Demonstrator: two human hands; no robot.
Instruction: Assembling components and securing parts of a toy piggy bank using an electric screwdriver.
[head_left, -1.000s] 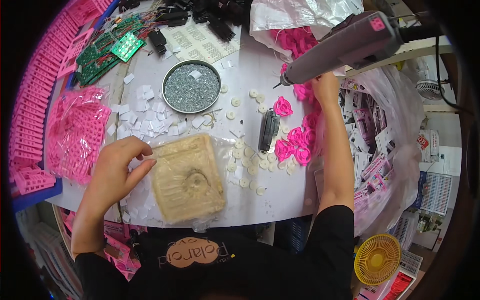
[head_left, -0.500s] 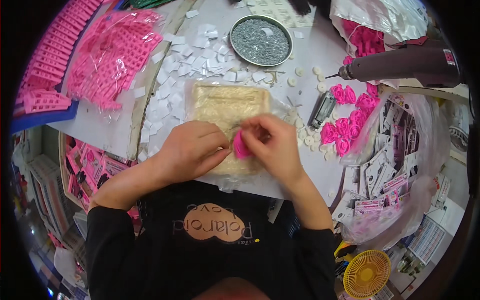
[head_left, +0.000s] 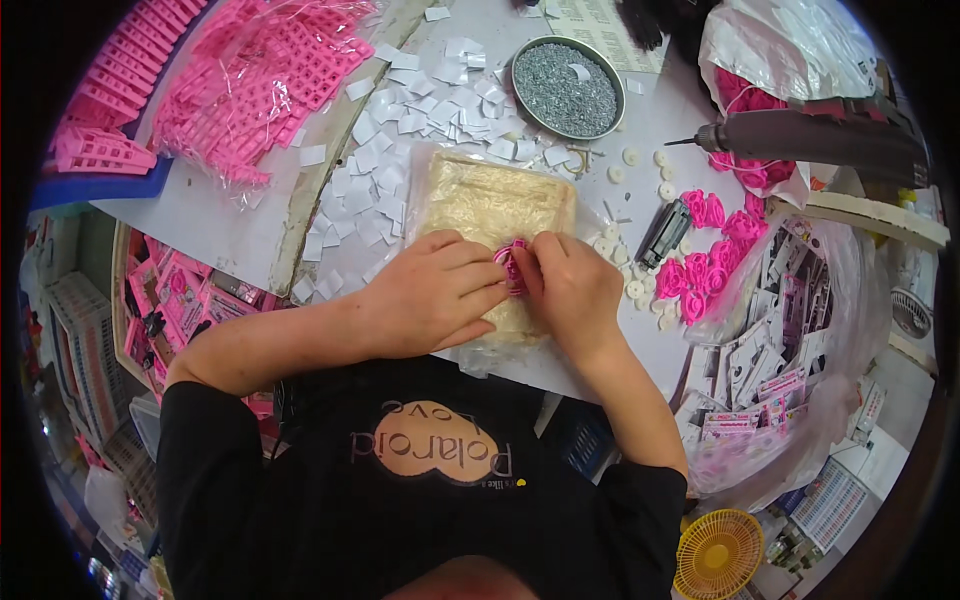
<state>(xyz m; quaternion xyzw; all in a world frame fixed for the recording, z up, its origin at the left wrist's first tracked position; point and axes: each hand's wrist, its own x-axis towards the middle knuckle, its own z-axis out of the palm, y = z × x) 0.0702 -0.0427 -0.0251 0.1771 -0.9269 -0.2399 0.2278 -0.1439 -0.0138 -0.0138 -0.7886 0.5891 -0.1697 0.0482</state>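
Observation:
Between my two hands is a small pink plastic part (head_left: 514,268), rounded, with dark and pale detail on the side facing up. My right hand (head_left: 578,295) pinches its right edge between thumb and fingers. From the other side, the curled fingers of my left hand (head_left: 440,295) press on its left edge. Both hands rest over a tan, plastic-wrapped block (head_left: 495,195), which lies flat at the table's front edge. My fingers hide part of the pink piece and the near part of the block.
White paper squares (head_left: 370,190) lie scattered left of the block. Beyond it stands a round tin of small metal pieces (head_left: 568,90). To the right are cream discs (head_left: 635,288), a dark metal block (head_left: 664,235), pink parts (head_left: 710,265), and an electric screwdriver (head_left: 800,140) jutting in.
My left fingers have come onto the pink part, which now shows a patterned face instead of plain pink. The view has shifted, so the table's things appear farther right.

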